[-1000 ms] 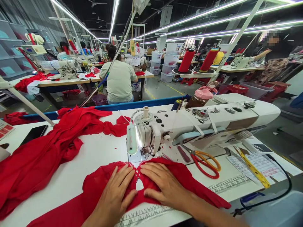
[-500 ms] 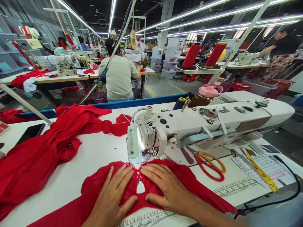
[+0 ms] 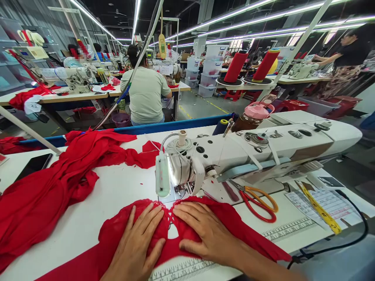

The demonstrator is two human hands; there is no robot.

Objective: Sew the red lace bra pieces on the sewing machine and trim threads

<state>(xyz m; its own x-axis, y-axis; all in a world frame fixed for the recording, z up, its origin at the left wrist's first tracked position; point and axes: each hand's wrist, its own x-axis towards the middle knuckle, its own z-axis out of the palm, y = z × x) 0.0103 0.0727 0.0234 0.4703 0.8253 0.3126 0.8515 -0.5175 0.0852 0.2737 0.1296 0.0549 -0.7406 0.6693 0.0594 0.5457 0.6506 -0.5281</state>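
A red lace-edged garment (image 3: 166, 249) lies spread on the white table in front of the sewing machine (image 3: 187, 164). At its middle are crossed straps above a small opening. My left hand (image 3: 140, 238) rests flat on the left half, fingers stretched out toward the lace edge. On the right half lies my right hand (image 3: 205, 232), also flat with its fingers extended. Both hands press the fabric down without gripping it. The machine's needle area stands just beyond the fingertips, apart from the cloth.
Red fabric (image 3: 73, 164) is heaped along the table's left side, by a dark phone (image 3: 34, 167). To the right lie scissors (image 3: 258, 203), a yellow tape measure (image 3: 319, 208) and paper sheets. A jar with a pink lid (image 3: 256, 113) stands behind the machine. A co-worker (image 3: 148, 88) sits ahead.
The view has shifted very slightly. My left thumb has moved a little to the left on the fabric; the right hand and garment look almost the same.
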